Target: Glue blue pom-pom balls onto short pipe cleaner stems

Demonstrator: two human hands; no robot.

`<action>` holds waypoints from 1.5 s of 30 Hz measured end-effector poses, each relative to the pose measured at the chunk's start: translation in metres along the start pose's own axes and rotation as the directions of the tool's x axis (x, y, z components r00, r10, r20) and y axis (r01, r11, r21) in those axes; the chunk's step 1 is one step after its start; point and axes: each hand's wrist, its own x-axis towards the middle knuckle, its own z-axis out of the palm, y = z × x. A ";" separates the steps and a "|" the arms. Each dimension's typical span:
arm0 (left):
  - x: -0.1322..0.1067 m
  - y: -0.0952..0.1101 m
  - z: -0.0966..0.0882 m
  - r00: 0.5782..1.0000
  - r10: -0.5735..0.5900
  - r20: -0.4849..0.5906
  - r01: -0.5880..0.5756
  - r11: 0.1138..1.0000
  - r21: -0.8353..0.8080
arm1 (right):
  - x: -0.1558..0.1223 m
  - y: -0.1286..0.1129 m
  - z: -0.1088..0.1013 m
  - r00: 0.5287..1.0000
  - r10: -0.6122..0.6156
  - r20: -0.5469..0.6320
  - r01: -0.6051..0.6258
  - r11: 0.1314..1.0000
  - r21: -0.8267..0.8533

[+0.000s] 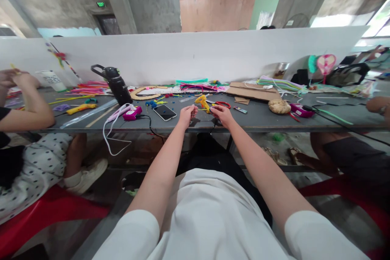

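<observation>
My left hand (186, 115) and my right hand (222, 114) reach out over the front edge of the dark grey table (258, 120). Both are closed in a pinch. What they hold is too small to name. A yellow glue gun (202, 102) stands just behind and between them. Red-handled scissors (223, 104) lie behind my right hand. A black phone (165, 112) lies flat to the left of my left hand.
A black flask (116, 83), a magenta charger (132, 113) with white cable, pipe cleaners (88, 88), cardboard sheets (252, 90) and a white partition (195, 55) are on the table. Other people sit at the left (27, 105) and right (378, 105) on red chairs.
</observation>
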 end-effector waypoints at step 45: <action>-0.008 -0.002 0.010 0.990 0.119 0.076 -0.139 0.909 0.392 | 0.001 0.000 0.001 0.997 -0.058 0.052 0.063 0.992 -0.105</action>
